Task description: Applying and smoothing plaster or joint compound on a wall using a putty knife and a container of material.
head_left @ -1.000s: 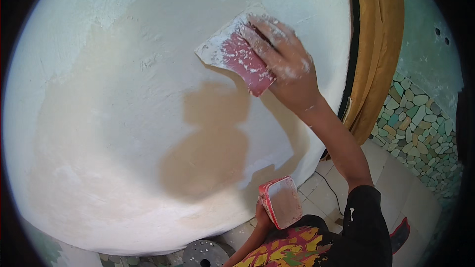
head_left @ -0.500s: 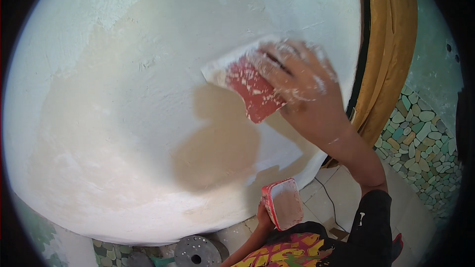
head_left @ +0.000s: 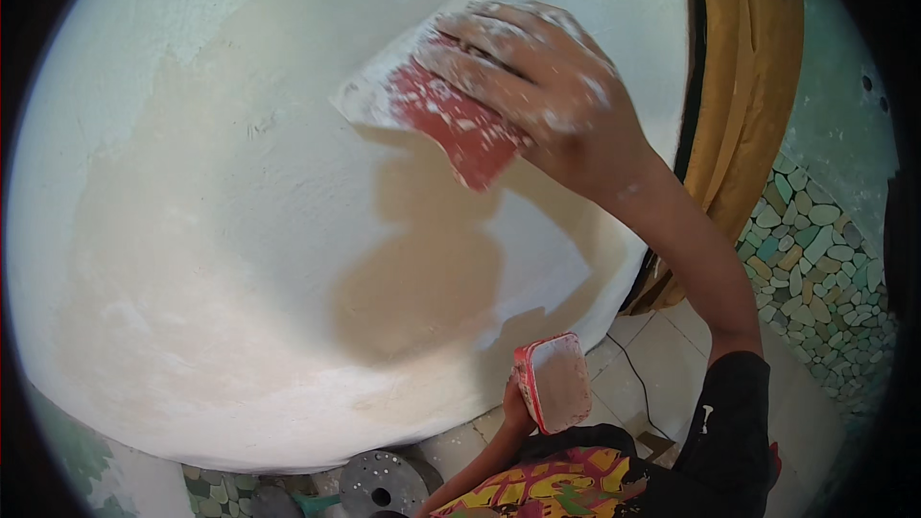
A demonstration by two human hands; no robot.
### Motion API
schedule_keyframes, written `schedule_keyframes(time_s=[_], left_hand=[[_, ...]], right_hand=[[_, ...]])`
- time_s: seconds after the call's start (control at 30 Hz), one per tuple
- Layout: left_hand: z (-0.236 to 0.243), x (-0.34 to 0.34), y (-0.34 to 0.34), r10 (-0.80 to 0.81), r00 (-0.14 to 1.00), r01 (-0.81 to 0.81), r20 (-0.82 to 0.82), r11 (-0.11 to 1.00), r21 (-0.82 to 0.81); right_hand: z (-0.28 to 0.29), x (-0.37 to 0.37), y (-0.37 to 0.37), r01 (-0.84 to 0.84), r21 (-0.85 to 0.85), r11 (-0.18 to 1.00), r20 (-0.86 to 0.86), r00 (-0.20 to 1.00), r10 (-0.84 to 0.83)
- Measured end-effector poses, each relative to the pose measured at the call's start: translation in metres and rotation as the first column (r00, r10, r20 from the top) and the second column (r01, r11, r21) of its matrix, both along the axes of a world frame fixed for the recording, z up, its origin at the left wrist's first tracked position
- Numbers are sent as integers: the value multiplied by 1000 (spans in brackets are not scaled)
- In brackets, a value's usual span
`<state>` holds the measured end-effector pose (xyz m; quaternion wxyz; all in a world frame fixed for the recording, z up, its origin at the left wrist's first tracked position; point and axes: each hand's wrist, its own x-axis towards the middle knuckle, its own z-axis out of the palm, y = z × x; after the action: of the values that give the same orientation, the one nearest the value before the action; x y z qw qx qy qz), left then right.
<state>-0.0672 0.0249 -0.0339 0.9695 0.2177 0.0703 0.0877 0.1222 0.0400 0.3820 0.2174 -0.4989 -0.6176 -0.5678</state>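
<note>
My right hand (head_left: 547, 86), smeared with white filler, grips a red plastic putty spreader (head_left: 460, 125) whose wide edge is coated white. The spreader lies against or very near the pale plastered wall (head_left: 192, 230), in its upper middle; exact contact is hard to tell. Down by my body, my left hand (head_left: 518, 405) holds a red-rimmed square tub (head_left: 559, 384) from its left side. Inside the tub is a whitish, pasty material. Damp-looking beige and grey patches cover much of the wall, and my shadow falls on it.
A mustard-brown curtain (head_left: 748, 67) hangs at the wall's right edge. Pebble-patterned tiling (head_left: 815, 269) lies beyond it. On the tiled floor (head_left: 624, 374) runs a thin black cable (head_left: 645, 393). A dark grey round weight-like disc (head_left: 379, 484) sits at the bottom.
My right hand has moved the putty spreader up and to the left across the wall. My left hand with the tub has risen slightly.
</note>
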Motion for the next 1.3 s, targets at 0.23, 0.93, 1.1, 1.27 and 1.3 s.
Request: schedule_keyframes(time_s=[0.23,0.93,1.1,1.27,1.3], left_hand=[[-6,-1,1,-40,999,41,18,997,-68],[4,-4,-12,9,1000,-9,-18,1000,-4],[21,-5,-16,-11,1000,12,13,999,-31],[-17,-7,-15,55,998,-55,7,998,-20],[-28,-5,-16,46,998,-48,-36,998,-49]], right_hand=[[-47,-8,11,-51,-44,998,-95,994,47],[-19,9,-7,-57,78,995,-119,991,66],[-18,11,-8,-46,47,998,3,999,46],[14,13,-40,-62,44,997,-80,995,66],[30,18,-43,-110,65,992,-56,992,114]])
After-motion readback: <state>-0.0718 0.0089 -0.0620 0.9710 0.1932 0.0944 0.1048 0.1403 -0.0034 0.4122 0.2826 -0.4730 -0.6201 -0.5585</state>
